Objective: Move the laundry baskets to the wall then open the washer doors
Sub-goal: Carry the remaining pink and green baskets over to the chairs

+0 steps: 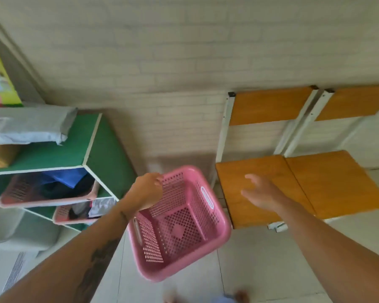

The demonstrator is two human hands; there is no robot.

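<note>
An empty pink perforated laundry basket [179, 224] hangs tilted above the tiled floor in the middle of the head view. My left hand [147, 191] is closed on its far left rim and carries it. To the right of the basket, my right hand [260, 193] is open with fingers spread, over an orange chair seat and touching nothing. A white brick wall [173, 73] stands straight ahead beyond the basket. No washer door shows in this view.
A green shelf unit [101, 149] at left holds two more pink baskets [46, 193] [74, 214] with clothes. Grey packages [29, 125] lie on its top. Two orange chairs [260, 189] [337, 182] with white frames stand against the wall at right. My feet show at the bottom edge.
</note>
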